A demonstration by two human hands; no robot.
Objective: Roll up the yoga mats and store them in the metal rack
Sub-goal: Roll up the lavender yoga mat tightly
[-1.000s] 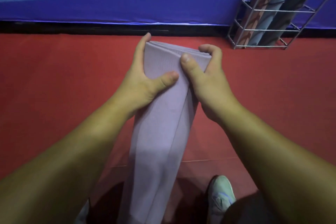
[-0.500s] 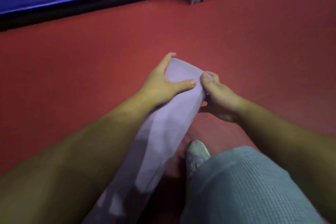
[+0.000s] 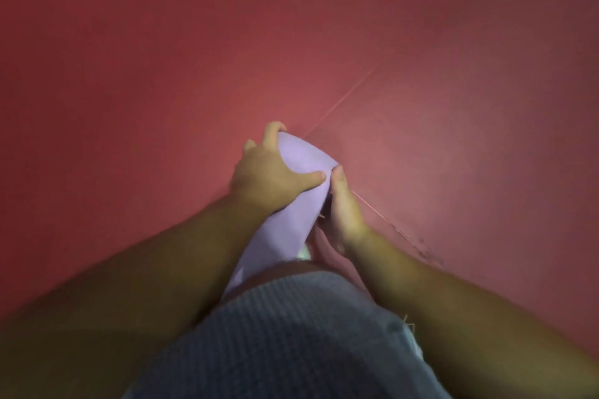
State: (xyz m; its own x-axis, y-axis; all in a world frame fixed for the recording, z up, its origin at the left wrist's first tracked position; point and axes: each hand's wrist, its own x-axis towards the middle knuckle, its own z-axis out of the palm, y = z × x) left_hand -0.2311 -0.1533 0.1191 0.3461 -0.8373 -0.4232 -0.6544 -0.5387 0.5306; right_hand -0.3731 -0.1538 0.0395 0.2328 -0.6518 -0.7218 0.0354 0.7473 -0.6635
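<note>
The fingers [image 3: 271, 132] of the left hand [image 3: 269, 176] curl over the far end of the lilac yoga mat [image 3: 293, 201], with the thumb laid across its near face, so the hand is clamped on the roll from the left. The right hand [image 3: 343, 210] grips the same end from the right: its thumb presses against the mat's edge, while its other fingers go behind the roll and cannot be seen. The mat is held up off the floor between the two hands, near the middle of the view, and slants down and back toward the person, where its lower end passes behind a grey-blue waffle-textured garment [image 3: 291, 340] over the legs. A small pale patch, too blurred to identify, shows just below the right hand. Both bare forearms reach in from the bottom corners. All around lies a red floor [image 3: 162, 58], crossed by a thin seam [image 3: 343, 100] running diagonally past the hands, with dark scuff marks [image 3: 424, 249] along it at the right. The picture is soft with motion.
</note>
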